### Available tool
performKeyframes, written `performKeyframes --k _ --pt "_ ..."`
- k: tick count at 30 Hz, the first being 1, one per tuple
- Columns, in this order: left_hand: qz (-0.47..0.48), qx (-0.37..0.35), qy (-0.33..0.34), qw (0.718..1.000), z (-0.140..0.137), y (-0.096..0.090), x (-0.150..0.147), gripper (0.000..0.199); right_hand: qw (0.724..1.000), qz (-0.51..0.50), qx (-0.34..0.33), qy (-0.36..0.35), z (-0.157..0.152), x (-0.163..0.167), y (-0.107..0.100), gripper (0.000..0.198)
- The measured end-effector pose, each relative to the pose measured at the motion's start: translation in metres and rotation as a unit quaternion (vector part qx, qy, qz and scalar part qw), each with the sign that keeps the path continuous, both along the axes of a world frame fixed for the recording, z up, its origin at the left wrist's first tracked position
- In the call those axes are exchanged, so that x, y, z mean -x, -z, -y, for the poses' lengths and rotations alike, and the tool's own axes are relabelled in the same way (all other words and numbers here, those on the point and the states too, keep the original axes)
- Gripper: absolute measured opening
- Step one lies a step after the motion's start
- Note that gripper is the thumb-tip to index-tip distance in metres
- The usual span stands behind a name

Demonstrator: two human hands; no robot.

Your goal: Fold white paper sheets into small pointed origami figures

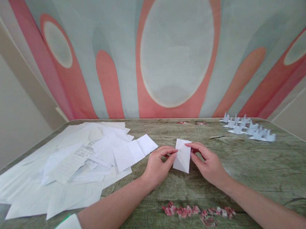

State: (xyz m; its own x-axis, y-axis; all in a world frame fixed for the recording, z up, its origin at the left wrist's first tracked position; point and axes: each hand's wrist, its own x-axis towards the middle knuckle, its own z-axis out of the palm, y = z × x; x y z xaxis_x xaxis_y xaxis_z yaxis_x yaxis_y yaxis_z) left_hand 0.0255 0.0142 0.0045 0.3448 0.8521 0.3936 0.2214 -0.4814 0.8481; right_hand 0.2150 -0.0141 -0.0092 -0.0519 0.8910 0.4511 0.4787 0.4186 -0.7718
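Observation:
A small folded sheet of white paper [182, 157] is held between my two hands near the middle of the table, its faces showing faint creases. My left hand [159, 162] pinches its left edge between thumb and fingers. On the opposite side, my right hand [206, 161] grips the upper right edge the same way. Left of my left hand lies a creased white sheet [146, 144], at the edge of a large heap of loose papers [78, 164], a few with printed text.
Several folded paper cranes [259, 133] stand in rows at the table's back right. Pink flower patterns [197, 211] mark the wood-look tabletop [263, 177]. A wall covering with coral and grey shapes [177, 47] rises behind the far edge.

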Motion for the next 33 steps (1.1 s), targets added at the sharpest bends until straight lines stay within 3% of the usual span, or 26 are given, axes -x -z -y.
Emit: performKeyframes --k 5,14,25,33 --pt "0.000 0.039 0.003 0.999 0.0005 0.0017 -0.0006 0.015 1.000 0.008 -0.010 -0.004 -0.0012 -0.0012 -0.0036 0.024" --pt "0.039 0.089 0.133 0.986 0.0044 -0.0006 -0.0007 0.040 0.999 0.021 -0.033 0.003 0.0014 0.0004 -0.0029 0.021" --pt "-0.009 0.079 0.130 0.988 0.0010 0.0006 0.0013 0.043 0.994 0.063 -0.090 -0.017 -0.0005 -0.0021 0.0021 0.028" --pt "-0.025 0.082 0.127 0.988 0.0005 0.0020 0.0012 0.040 0.970 0.172 -0.170 0.017 0.0027 0.0010 -0.0050 0.024"
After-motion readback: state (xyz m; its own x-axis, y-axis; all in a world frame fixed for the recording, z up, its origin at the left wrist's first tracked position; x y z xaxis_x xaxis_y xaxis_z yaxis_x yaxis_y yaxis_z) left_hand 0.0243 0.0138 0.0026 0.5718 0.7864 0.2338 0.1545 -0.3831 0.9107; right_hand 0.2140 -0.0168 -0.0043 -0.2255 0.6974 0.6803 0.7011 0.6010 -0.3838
